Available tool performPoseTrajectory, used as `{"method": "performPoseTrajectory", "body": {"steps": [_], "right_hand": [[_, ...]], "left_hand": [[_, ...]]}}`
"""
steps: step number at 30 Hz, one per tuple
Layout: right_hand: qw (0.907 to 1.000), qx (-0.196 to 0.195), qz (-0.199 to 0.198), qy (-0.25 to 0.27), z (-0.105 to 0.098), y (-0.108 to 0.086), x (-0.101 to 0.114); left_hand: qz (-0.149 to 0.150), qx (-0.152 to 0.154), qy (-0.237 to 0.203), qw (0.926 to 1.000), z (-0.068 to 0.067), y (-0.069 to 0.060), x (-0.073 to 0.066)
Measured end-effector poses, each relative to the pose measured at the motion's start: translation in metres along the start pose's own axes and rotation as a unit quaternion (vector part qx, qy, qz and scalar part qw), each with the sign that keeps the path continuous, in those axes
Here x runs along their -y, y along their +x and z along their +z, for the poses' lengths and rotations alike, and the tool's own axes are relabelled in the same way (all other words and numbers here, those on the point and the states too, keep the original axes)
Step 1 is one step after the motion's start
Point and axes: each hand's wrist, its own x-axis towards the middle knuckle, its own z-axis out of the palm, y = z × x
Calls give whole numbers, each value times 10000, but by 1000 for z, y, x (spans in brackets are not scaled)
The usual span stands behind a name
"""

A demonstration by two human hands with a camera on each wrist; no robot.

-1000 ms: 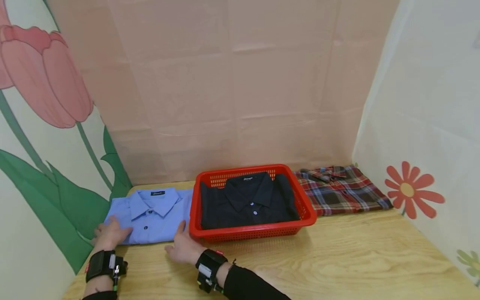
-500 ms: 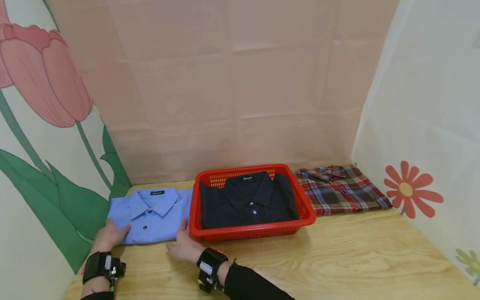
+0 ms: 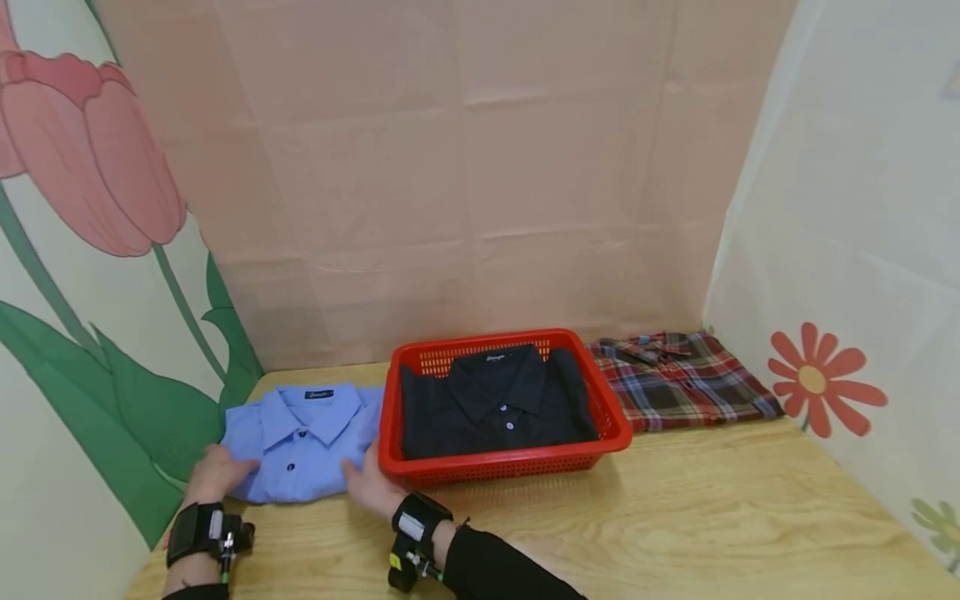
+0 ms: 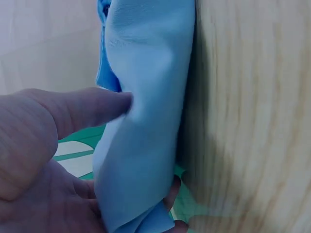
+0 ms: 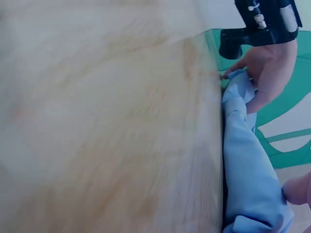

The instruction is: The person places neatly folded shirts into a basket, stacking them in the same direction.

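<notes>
A folded light blue shirt (image 3: 318, 442) lies at the left of the table, its collar away from me. My left hand (image 3: 217, 475) grips its left side; in the left wrist view the thumb (image 4: 92, 108) is on top and fingertips (image 4: 179, 225) show beneath the cloth. At the shirt's right side, beside the red basket, my right hand (image 3: 373, 483) holds the near corner. Its thumb (image 5: 297, 188) presses on the cloth in the right wrist view, while its other fingers are mostly hidden. The shirt's near edge bulges between the hands.
A red plastic basket (image 3: 506, 457) stands right of the blue shirt, with a folded black shirt (image 3: 480, 417) inside. Behind its right side lies a folded plaid shirt (image 3: 690, 383). Bare wooden table (image 3: 675, 517) stretches along the front right. A pinkish sheet (image 3: 465, 183) hangs at the back.
Both hands have taken hold of the blue shirt's sides. It has shifted slightly toward me and its near edge now bulges. The basket and other shirts stay in place.
</notes>
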Motion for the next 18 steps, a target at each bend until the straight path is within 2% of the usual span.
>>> {"method": "performPoseTrajectory", "body": {"steps": [4, 7, 9, 13, 18], "right_hand": [[9982, 250, 373, 392, 0, 1, 2], [9920, 542, 690, 911, -1, 1, 3], [9842, 734, 837, 1375, -1, 1, 3], [9679, 1033, 1146, 1983, 1, 1, 0], [9622, 1192, 1233, 2115, 4, 5, -2]], "left_hand": [[-338, -12, -99, 9994, 2, -1, -1], [-533, -44, -154, 9984, 5, -2, -1], [-567, -28, -113, 9983, 7, -2, 0], [-413, 6, 59, 9991, 8, -2, 1], [-335, 58, 109, 9994, 7, -1, 2]]}}
